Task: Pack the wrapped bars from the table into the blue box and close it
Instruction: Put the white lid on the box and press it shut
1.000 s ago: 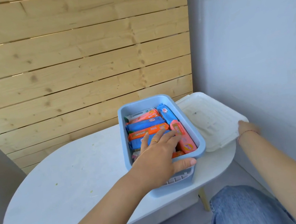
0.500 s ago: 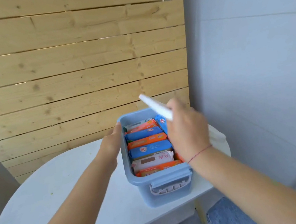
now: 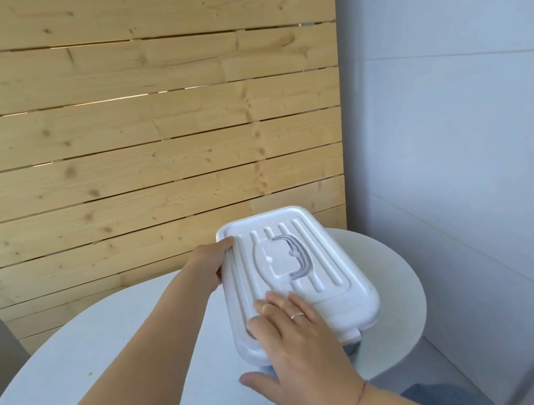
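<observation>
The white lid (image 3: 335, 272) lies on top of the blue box (image 3: 353, 345), covering it almost fully; only a sliver of blue shows under the lid's near right corner. The wrapped bars are hidden beneath it. A grey folding handle (image 3: 298, 256) rests in a recess in the lid. My left hand (image 3: 210, 262) clasps the lid's far left edge, thumb on the rim. My right hand (image 3: 301, 346) lies on the lid's near end, fingers on top and thumb down in front of the near edge.
The box stands at the right end of a rounded pale table (image 3: 141, 342). A wooden slat wall (image 3: 131, 136) runs behind it and a grey wall (image 3: 474, 136) is close on the right. A knee in jeans (image 3: 437, 399) shows below the table edge.
My right hand lifted the lid from the table's right side and set it down over the box. My left hand left the bars and moved to the box's left side, then the lid's edge.
</observation>
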